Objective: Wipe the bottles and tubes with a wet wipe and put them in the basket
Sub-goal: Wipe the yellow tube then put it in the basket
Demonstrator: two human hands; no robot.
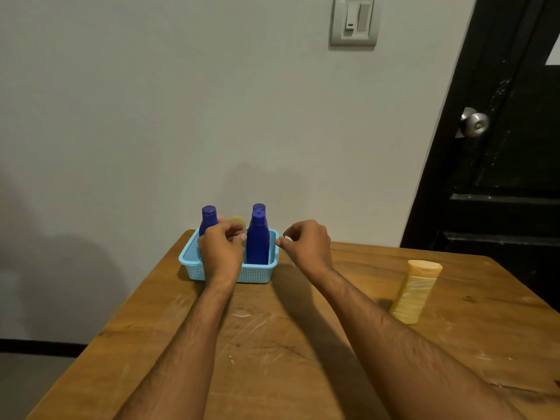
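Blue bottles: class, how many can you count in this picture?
3, all upright in the basket: left, front, and one behind it. The left hand may hide more.

I see a pale blue perforated basket (pixel 254 274), three deep blue bottles (pixel 258 241), a yellow bottle (pixel 415 291), and a honey-brown, white-smeared wooden desk (pixel 303 344).

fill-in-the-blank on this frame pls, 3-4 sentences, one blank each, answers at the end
1. The basket on the table is light ____ in colour.
2. The number of blue bottles standing upright in the basket is ____.
3. The yellow bottle still outside the basket lies nearer the ____ hand.
4. The left hand is over the ____.

Answers: blue; three; right; basket
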